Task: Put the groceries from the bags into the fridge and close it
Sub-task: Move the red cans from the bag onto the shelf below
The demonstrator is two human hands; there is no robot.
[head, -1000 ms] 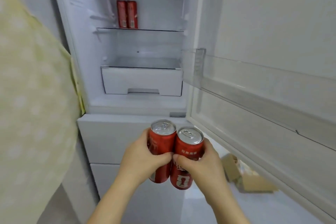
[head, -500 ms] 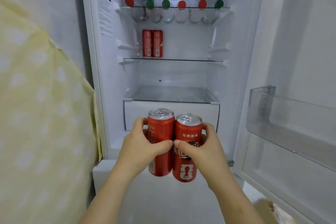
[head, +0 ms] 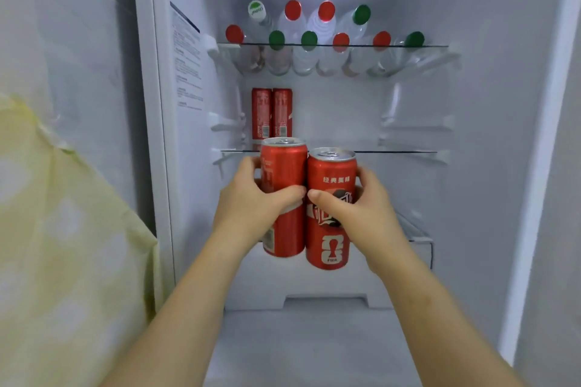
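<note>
the left grip (head: 254,198) wraps a red can (head: 284,166); the right grip (head: 361,207) wraps a second red can (head: 330,173). both are upright and touching, held before the open fridge (head: 188,182) at its middle shelf (head: 396,152). two more cans (head: 272,113) stand at 11 o'clock behind them, and bottles (head: 309,41) lie at 12 o'clock.

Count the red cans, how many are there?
4 red cans: one in the left hand, one in the right hand, two on the middle shelf. Others may be hidden behind.
</note>
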